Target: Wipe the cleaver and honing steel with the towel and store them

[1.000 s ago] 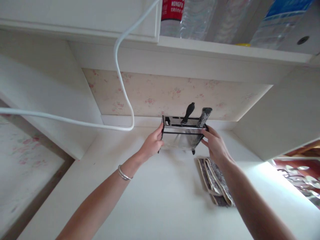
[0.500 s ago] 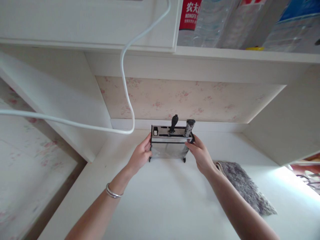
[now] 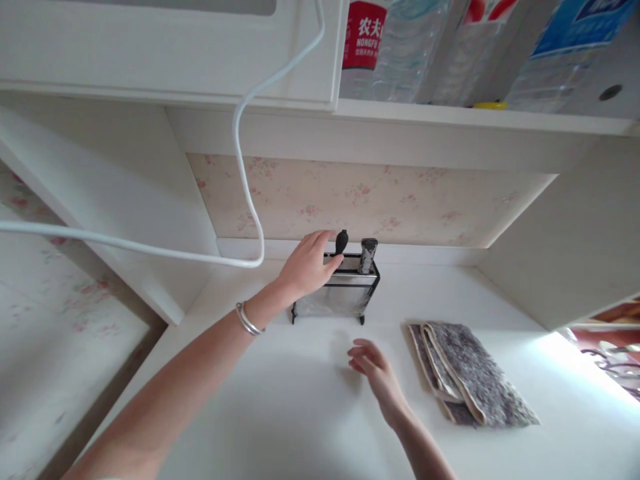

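A shiny metal knife rack [image 3: 345,301] stands on the white counter [image 3: 300,400] against the back wall. Two handles stick up from it: a black one [image 3: 341,241] and a grey speckled one [image 3: 369,254]. My left hand [image 3: 307,265] rests over the rack's top left, fingers spread, fingertips touching the black handle; a silver bangle sits on that wrist. My right hand [image 3: 375,370] hovers over the counter in front of the rack, fingers apart, holding nothing.
A folded grey cloth [image 3: 470,380] lies on the counter to the right. A white cable [image 3: 245,167] loops down from above on the left. Water bottles [image 3: 395,47] stand on the shelf overhead. A side wall closes in at the right.
Both hands have let go of the rack's sides after setting it down by the wall. The left hand moved onto its top; the right hand drew back toward me.
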